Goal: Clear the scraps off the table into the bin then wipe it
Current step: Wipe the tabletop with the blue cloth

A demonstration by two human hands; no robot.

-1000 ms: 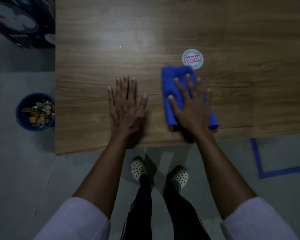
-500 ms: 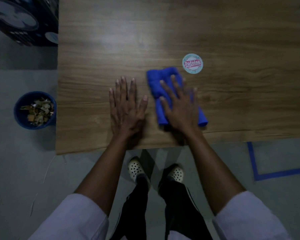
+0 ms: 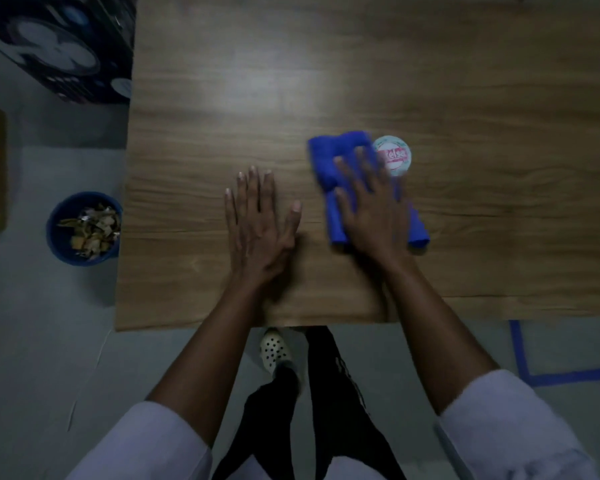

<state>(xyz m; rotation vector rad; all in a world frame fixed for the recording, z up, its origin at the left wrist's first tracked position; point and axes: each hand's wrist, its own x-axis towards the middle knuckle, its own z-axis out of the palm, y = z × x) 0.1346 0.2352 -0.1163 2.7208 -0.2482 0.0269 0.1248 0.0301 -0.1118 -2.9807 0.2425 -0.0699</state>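
A folded blue cloth (image 3: 328,161) lies on the wooden table (image 3: 465,81), and my right hand (image 3: 371,209) presses flat on it with fingers spread. The cloth's far end touches a round white sticker (image 3: 397,157) with red lettering. My left hand (image 3: 257,220) rests flat on the bare wood to the left, fingers straight. A blue bin (image 3: 84,228) stands on the floor beside the table's left edge, holding several paper scraps.
A dark printed box (image 3: 59,53) sits on the floor at the far left corner. Blue tape (image 3: 520,358) marks the floor at the right. My feet and legs (image 3: 278,355) stand just under the table's near edge.
My right hand slid the cloth left, then back right and farther away, so it now reaches the sticker. My left hand stayed flat in place.
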